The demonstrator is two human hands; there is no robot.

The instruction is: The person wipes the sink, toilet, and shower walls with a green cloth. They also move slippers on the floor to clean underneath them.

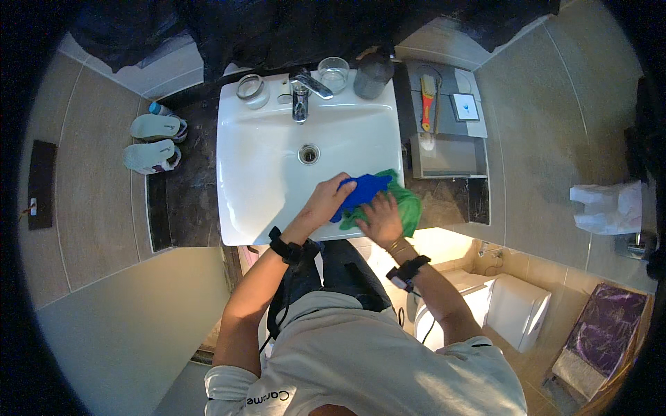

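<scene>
A blue cloth point(364, 190) and a green cloth point(411, 206) lie together, the blue one partly over the green, at the near right corner of the white sink point(253, 194). Gripping the left end of the blue cloth is my left hand point(329, 200), thumb on top and the other fingers partly hidden. My right hand point(381, 220) rests on the cloths with its fingers spread, their tips at the edge of the blue one. Both wrists wear black straps.
Behind the basin stand a chrome faucet point(300, 104), a glass jar point(252, 91), a drinking glass point(334, 74) and a dark bottle point(374, 75). A grey organizer point(451, 156) with a brush point(427, 104) is at right; sandals point(154, 157) are at left. A toilet point(510, 308) stands lower right.
</scene>
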